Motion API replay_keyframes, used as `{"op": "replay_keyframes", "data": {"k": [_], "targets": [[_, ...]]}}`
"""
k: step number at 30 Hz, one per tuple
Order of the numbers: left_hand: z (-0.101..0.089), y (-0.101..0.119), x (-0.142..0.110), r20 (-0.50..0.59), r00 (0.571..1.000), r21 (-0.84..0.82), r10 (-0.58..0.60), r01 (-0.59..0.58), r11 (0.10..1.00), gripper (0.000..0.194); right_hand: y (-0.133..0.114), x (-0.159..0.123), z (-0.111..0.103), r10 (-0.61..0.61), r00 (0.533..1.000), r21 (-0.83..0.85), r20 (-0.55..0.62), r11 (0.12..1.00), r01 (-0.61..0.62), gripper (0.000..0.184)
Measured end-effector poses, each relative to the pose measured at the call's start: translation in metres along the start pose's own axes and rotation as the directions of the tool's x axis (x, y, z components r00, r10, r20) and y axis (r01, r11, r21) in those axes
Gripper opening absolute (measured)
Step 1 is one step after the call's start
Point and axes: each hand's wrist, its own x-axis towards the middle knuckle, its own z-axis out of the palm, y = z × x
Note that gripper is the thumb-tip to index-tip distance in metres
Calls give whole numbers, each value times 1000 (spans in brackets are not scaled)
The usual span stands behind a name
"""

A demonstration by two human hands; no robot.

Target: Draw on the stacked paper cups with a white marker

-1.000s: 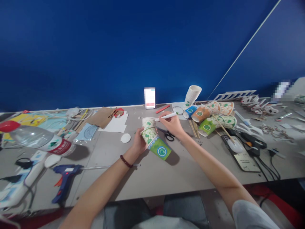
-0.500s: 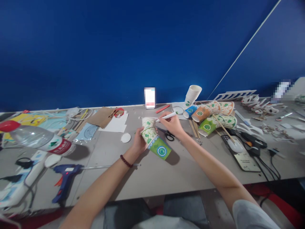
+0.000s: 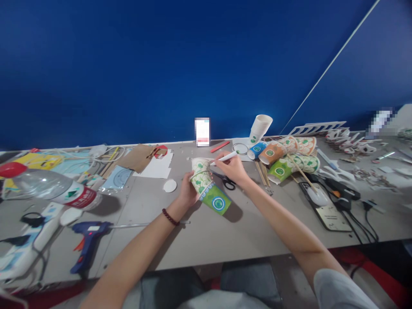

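Paper-cup assembly [image 3: 215, 201] is held in the L hand [image 3: 187, 189], fingers wrapped round the L side of its white-patterned upper part; the green end is tilted down & bodyward, just R of that hand. A white pen [image 3: 228, 157] is pinched btwn thumb & fingers of the R hand [image 3: 234, 169], tip at or v. near the upper rim; contact can't be told for sure.

Progress, as judged: upper & lower cups look joined already at a bend; pen work at the rim seems under way, tho no mark can be made out at this size. How much is left can't be told.

Just bodyward of the R hand, scissors [image 3: 229, 184] are laid, partly hidden. L of the L hand, a white disc [image 3: 170, 186] is seen; farther L & nearer the body, a blue glue gun [image 3: 88, 240].

R of the R hand, an orange cup piece [image 3: 272, 153] & a green cup piece [image 3: 281, 169] are laid, apparently built likewise. Beyond them, nested cups [image 3: 261, 126] are stacked, seemingly unused. Beyond both hands, a phone [image 3: 202, 132] is propped at the wall.
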Motion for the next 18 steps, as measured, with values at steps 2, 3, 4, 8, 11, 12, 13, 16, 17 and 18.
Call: {"op": "replay_keyframes", "data": {"k": [2, 3, 4, 8, 11, 12, 13, 16, 17, 18], "targets": [[0, 0, 0, 2, 1000, 0, 1, -1, 1000, 37, -1, 0, 0, 5, 1000, 29, -13, 1000, -4, 9], [0, 0, -1, 4, 1000, -1, 0, 0, 1000, 37, -2, 1, 0, 2, 1000, 51, -26, 999, -1, 10], [0, 0, -1, 9, 1000, -2, 0, 0, 1000, 37, -3, 1, 0, -7, 999, 74, -38, 997, 10, 11], [-1, -1, 1, 36, 999, -12, -10, 11, 1000, 36, -4, 1, 1, -86, 995, 126, -51, 988, 92, 16], [-1, -1, 2, 42, 999, -23, -18, 19, 1000, 35, -5, -1, 2, -111, 994, 135, -17, 985, 112, 17], [-1, -1, 2, 41, 999, -24, -17, 18, 1000, 35, -5, -1, 2, -109, 994, 137, -4, 985, 108, 17], [-1, -1, 2, 39, 999, -24, -13, 14, 1000, 35, -6, -2, 2, -105, 994, 139, 6, 985, 104, 17], [-1, -2, 2, 31, 1000, -17, 2, -1, 1000, 33, -7, -3, 2, -106, 994, 138, 18, 985, 102, 17], [-1, -2, 2, 27, 1000, -13, 2, -2, 1000, 33, -7, -3, 2, -109, 994, 135, 23, 985, 105, 16], [-1, -2, 2, 23, 1000, -10, 5, -4, 1000, 33, -7, -3, 2, -115, 993, 131, 19, 985, 112, 16]]}}
